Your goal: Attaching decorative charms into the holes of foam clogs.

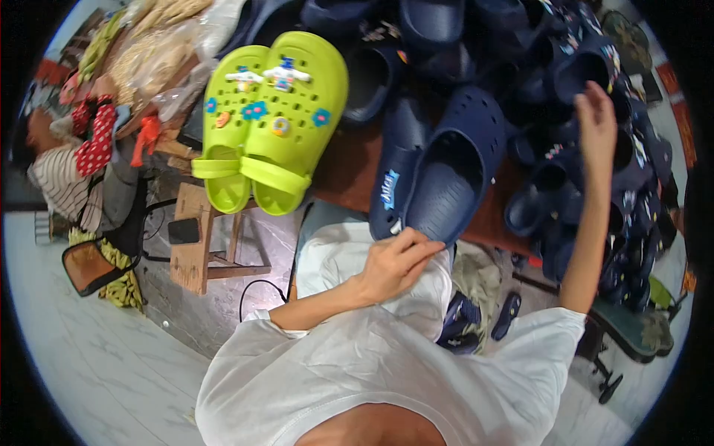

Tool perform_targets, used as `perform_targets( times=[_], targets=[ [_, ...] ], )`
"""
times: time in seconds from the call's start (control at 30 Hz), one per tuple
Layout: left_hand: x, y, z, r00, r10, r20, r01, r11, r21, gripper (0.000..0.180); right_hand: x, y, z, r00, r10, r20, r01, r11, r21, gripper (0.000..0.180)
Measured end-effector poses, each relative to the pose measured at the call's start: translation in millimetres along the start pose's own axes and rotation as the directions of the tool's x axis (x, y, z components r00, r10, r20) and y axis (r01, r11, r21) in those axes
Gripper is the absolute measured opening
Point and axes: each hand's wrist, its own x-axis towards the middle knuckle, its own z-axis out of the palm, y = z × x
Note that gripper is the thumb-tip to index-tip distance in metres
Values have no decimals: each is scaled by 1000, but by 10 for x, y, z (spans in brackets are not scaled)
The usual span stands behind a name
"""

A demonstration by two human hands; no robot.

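White shirt (pixel 372 372) nearest. Left hand (pixel 401 262) in front of it, thumb and fingers pinching heel of navy clog (pixel 462 175), opening upward at edge of brown table (pixel 348 167); second navy clog (pixel 399 160) on its side, just beside. Lime clogs (pixel 279 119) with charms, left of these. Right hand (pixel 597 119) outstretched over clog pile (pixel 565 178), fingers slightly spread; contact cannot be told. Phone (pixel 184 230) on wooden stool (pixel 192 271). Farther left, co-worker (pixel 67 178), striped top.

Hands (pixel 401 260) at navy clogs (pixel 452 175), right's touch unclear
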Motion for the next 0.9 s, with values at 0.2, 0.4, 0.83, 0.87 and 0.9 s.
perform_targets(
  times=[0.2, 0.4, 0.83, 0.87, 0.9],
  targets=[
    [42, -24, 62, 1000, 4, -18, -4, 1000, -3, 31, -1945, -650, 569, 797, 402, 451, -565, 761, 320, 80],
    [2, -94, 132, 998, 62, 26, -61, 998, -12, 35, -2365, -674, 699, 694, 508, 509, -719, 515, 467, 63],
    [-290, -871, -89, 777, -629, -12, 579, 722, -379, 85, -2757, -426, 231, 747, 637, 189, -657, 663, 360, 54],
    [-275, -857, -81, 750, -648, 133, 609, 598, -521, 91, -2792, -408, 211, 747, 636, 193, -657, 664, 357, 53],
    [-250, -833, -89, 725, -662, 191, 655, 576, -488, 96, -2822, -392, 196, 748, 633, 197, -657, 666, 353, 53]
  ],
)
